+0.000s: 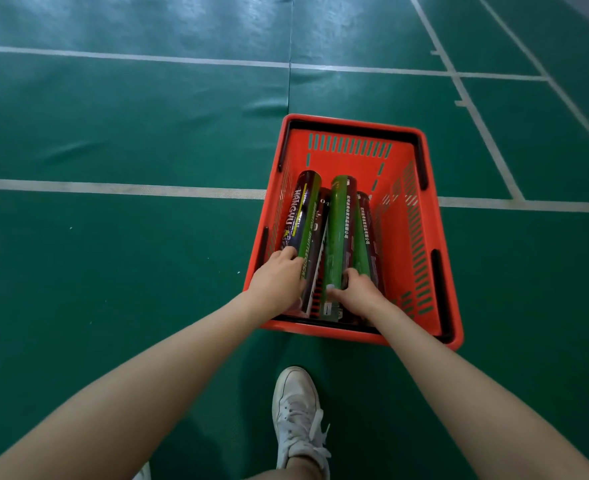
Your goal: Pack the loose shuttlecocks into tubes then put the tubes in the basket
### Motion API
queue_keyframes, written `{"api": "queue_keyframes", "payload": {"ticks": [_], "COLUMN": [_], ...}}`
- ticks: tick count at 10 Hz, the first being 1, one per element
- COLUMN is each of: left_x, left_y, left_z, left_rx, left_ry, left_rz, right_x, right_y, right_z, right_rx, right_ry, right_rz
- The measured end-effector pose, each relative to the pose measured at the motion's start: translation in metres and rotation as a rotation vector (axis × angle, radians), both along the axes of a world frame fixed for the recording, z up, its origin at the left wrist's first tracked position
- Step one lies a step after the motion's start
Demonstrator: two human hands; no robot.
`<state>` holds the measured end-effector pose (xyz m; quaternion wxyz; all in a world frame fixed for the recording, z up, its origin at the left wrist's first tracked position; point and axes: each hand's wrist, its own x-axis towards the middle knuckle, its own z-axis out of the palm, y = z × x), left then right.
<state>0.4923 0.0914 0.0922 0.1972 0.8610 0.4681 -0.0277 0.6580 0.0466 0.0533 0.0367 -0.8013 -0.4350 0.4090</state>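
Observation:
An orange plastic basket (pixel 414 237) with black handles stands on the green court floor. Several shuttlecock tubes lie lengthwise inside it. My left hand (pixel 279 282) grips the near end of a dark tube marked HANGYU (pixel 300 216) at the basket's left side. My right hand (pixel 360 294) grips the near end of a green tube (pixel 340 230) in the middle. Two more tubes lie under and beside these, one dark (pixel 322 220) and one green and dark red (pixel 365 237). No loose shuttlecocks are in view.
White court lines (pixel 113 188) cross the green floor to the left of and behind the basket. My white shoe (pixel 298 414) stands just in front of the basket's near rim. The right half of the basket's floor is bare.

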Motion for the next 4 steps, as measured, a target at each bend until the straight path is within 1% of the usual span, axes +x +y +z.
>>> {"api": "queue_keyframes", "payload": {"ticks": [2, 3, 4], "left_x": [-0.009, -0.016, -0.026], "left_y": [-0.009, -0.013, -0.016], "left_z": [0.016, 0.031, 0.061], "left_rx": [-0.126, -0.198, -0.119], "left_ry": [0.048, 0.014, -0.065], "left_rz": [-0.011, 0.034, 0.087], "right_x": [-0.003, -0.005, -0.017], "right_y": [-0.006, -0.006, -0.001], "right_z": [0.026, 0.045, 0.092], "right_rx": [0.027, 0.044, 0.199], "right_ry": [-0.004, 0.031, -0.001], "right_rz": [0.06, 0.082, 0.125]}}
